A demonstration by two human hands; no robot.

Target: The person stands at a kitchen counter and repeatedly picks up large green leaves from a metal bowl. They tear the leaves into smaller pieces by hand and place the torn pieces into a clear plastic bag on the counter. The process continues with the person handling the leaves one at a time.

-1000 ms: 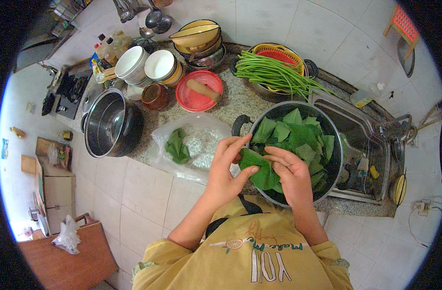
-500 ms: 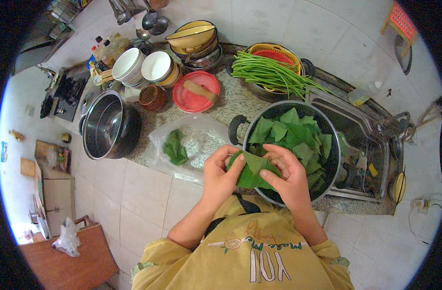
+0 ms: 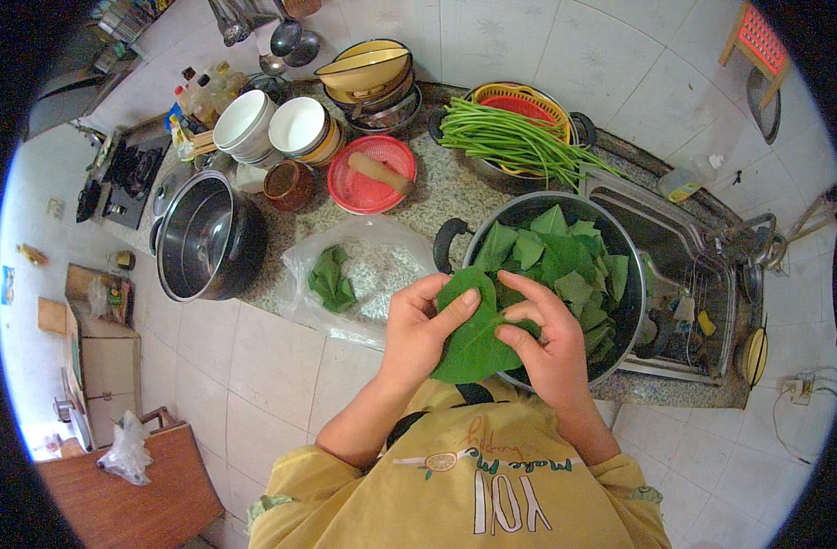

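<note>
Leaf point(image 3: 470, 349), broad and green, was held before the shirt point(image 3: 469, 448), over the near left rim of a pot point(image 3: 642, 297). The left hand point(image 3: 416, 322) gripped it, thumb pressed on top, while the right hand point(image 3: 554, 346) pinched its right side. The step in hand looked like working one leaf with the fingertips; the next move seemed to call for a light, steady pinch, since so thin a thing could rip or slip. More leaves point(image 3: 565, 258) lay heaped in the pot, just beyond the right fingers. The pot's near rim stood close to the body, and its handle point(image 3: 450, 245) jutted near the left fingers, a likely snag. Leftward, a bag point(image 3: 391, 256) with loose leaves point(image 3: 333, 279) lay low, giving room above it; a black pot point(image 3: 244, 242) bounded that side, the sink point(image 3: 679, 373) the right. Farther back were a red basket point(image 3: 368, 201), stalks point(image 3: 519, 137) and bowls point(image 3: 244, 121), then the wall point(image 3: 501, 37).
</note>
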